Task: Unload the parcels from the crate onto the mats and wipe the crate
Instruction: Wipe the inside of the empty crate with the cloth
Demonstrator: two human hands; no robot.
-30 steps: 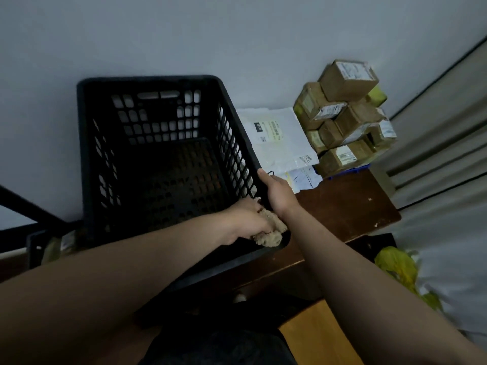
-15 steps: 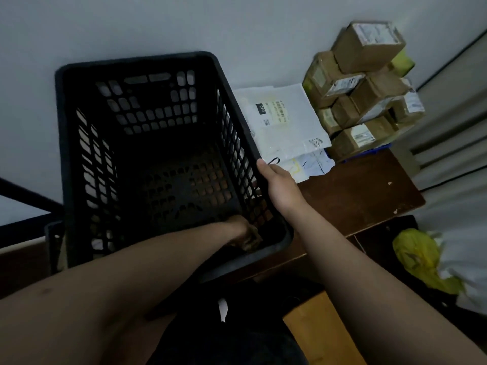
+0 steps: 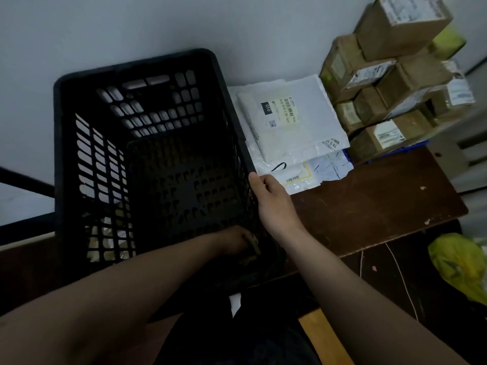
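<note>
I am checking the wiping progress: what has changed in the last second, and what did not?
The left hand moved with the cloth from the crate's near right rim down inside to the near right bottom corner. The right hand stayed gripping the right rim; the white mailers and cardboard boxes lie unchanged.

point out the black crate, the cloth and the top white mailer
black crate [image 3: 137, 65]: head view, far rim.
cloth [image 3: 253, 246]: head view, bit showing beside the left hand.
top white mailer [image 3: 311, 127]: head view, bare plastic right of the label.
</note>
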